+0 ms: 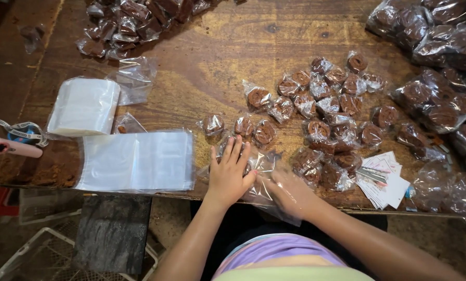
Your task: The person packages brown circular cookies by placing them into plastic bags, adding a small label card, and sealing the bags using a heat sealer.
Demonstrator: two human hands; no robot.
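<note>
From my feed the bench (217, 57) fills most of the frame, dark worn wood running edge to edge. At lower left lies a flat stack of clear bags (136, 161), and above it, at mid left, a smaller bag stack (84, 106). Heaps of filled packs (441, 31) sit at upper right and more at the top edge left of centre. Across the centre right spreads a loose scatter of small wrapped brown sweets (326, 112), with a fan of paper labels (384, 179) at the lower right and a pink tool (9, 145) at the far left edge. At the bench's near edge, lower centre, I see a clear bag (264, 192) lying with its long axis running left to right, mouth side unclear to me. The left hand (230, 174) lies flat on it, fingers spread and pointing up the frame, pressing rather than gripping, with a few sweets seemingly under or just past the fingertips. The right hand (290, 195) is inside or under the film, blurred through it, so I cannot tell whether it is clenched or loose. Three sweets (243, 126) lie just above the left fingertips, nearer that hand than the right; the main scatter lies up and to the right.
</note>
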